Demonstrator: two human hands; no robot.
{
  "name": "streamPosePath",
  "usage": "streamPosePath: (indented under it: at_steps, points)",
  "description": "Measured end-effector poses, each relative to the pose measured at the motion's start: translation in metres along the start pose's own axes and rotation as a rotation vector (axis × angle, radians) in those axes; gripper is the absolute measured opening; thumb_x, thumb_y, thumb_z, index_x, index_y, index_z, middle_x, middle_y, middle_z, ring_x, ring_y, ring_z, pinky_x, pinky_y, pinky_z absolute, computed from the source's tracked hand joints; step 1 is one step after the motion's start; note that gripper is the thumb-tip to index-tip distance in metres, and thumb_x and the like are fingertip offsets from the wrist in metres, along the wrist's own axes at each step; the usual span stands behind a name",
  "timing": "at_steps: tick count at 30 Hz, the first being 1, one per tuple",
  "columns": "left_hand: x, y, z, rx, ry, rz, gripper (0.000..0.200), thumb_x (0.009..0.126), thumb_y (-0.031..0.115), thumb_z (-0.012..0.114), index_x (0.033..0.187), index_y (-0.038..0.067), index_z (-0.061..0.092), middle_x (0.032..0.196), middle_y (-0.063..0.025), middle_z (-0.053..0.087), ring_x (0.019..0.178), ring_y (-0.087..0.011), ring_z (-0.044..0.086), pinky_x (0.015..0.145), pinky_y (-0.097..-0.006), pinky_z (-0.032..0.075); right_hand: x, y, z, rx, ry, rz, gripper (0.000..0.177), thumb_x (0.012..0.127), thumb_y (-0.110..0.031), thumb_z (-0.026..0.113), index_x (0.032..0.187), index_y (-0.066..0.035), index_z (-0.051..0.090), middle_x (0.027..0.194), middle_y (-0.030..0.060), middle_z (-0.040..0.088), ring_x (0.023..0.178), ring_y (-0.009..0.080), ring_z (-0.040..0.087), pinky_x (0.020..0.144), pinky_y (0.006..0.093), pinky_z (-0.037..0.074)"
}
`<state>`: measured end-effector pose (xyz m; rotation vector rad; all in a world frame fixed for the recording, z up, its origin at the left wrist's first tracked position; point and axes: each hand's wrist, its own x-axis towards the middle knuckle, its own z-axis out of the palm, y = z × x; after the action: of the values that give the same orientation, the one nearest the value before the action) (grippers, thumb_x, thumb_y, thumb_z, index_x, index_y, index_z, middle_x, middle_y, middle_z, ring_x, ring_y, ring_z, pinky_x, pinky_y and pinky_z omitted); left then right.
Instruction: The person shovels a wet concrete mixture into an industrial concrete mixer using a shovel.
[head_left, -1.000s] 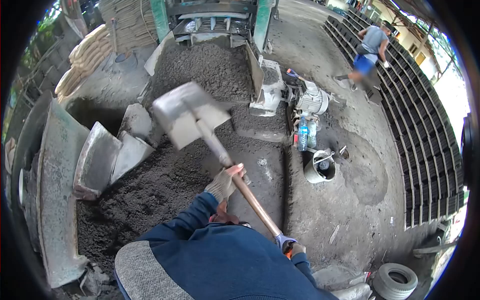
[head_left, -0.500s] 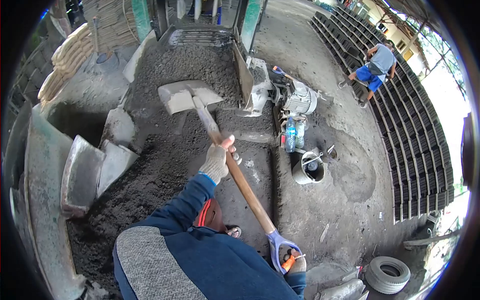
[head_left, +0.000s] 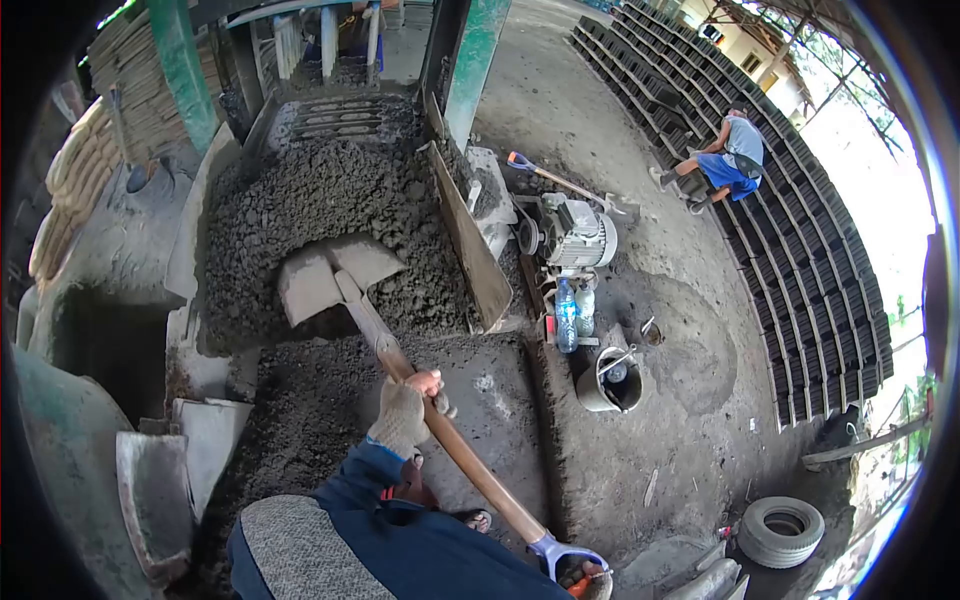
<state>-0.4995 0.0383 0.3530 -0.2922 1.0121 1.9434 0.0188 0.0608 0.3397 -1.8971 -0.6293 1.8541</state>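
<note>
Left hand [head_left: 402, 412] wraps shaft [head_left: 478, 464], right hand [head_left: 592, 582] clasps handle [head_left: 548, 549]; blade [head_left: 333, 274] could hit right board [head_left: 468, 238] if swung wide.

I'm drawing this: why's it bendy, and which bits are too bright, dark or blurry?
Head view: the racks curve inside a round black border, probably from a wide lens; head view, right: daylight glares white; head view, left: the pit is lost in shadow; head view: the shovel blade looks fairly sharp.

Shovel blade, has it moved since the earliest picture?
Yes, forward: the shovel blade was mostly short of the near end of the metal plate; now it is level with that plate, over the heap.
</note>
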Motion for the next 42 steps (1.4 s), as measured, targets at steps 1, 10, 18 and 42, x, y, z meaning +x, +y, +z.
streamPosePath:
  at_steps: [1,10,18,42]
  points:
    - [0.007,0.017,0.007,-0.052,-0.049,-0.042,0.028,0.085,0.012,0.065,0.066,0.009,0.045,0.062,-0.0046,0.045,0.049,-0.0213,0.051,0.051,-0.0442,0.048,0.0,0.0,0.014,-0.003,-0.04,-0.005,0.015,0.086,-0.022,0.064,0.086,-0.007,0.061,0.066,0.0068,0.059,0.055,0.0222,0.057,0.049,0.0364,0.049]
    - [0.137,0.145,0.016,0.077,-0.071,0.157,0.024,0.086,0.019,0.066,0.071,0.009,0.049,0.065,-0.0046,0.05,0.056,-0.0221,0.051,0.056,-0.0425,0.05,-0.045,-0.044,0.238,0.423,-0.35,-0.19,0.011,0.092,-0.02,0.062,0.087,-0.01,0.057,0.064,0.0026,0.05,0.054,0.0179,0.049,0.052,0.0313,0.043]
    - [0.078,0.126,0.039,0.021,-0.049,0.191,0.017,0.087,0.014,0.064,0.08,0.009,0.049,0.063,-0.003,0.048,0.052,-0.0201,0.048,0.051,-0.0387,0.044,0.005,-0.042,0.162,0.079,-0.572,-0.319,0.024,0.091,-0.023,0.065,0.102,-0.002,0.061,0.08,0.0084,0.062,0.067,0.0208,0.062,0.061,0.0358,0.053]
    - [-0.12,-0.18,0.025,-0.075,-0.326,-0.276,0.016,0.088,0.014,0.063,0.077,0.009,0.052,0.068,-0.0034,0.05,0.059,-0.0238,0.053,0.064,-0.0476,0.048,-0.039,0.067,-0.215,0.135,-0.052,-0.17,0.017,0.078,-0.019,0.062,0.082,-0.003,0.063,0.066,0.0086,0.06,0.054,0.0233,0.058,0.053,0.035,0.051]
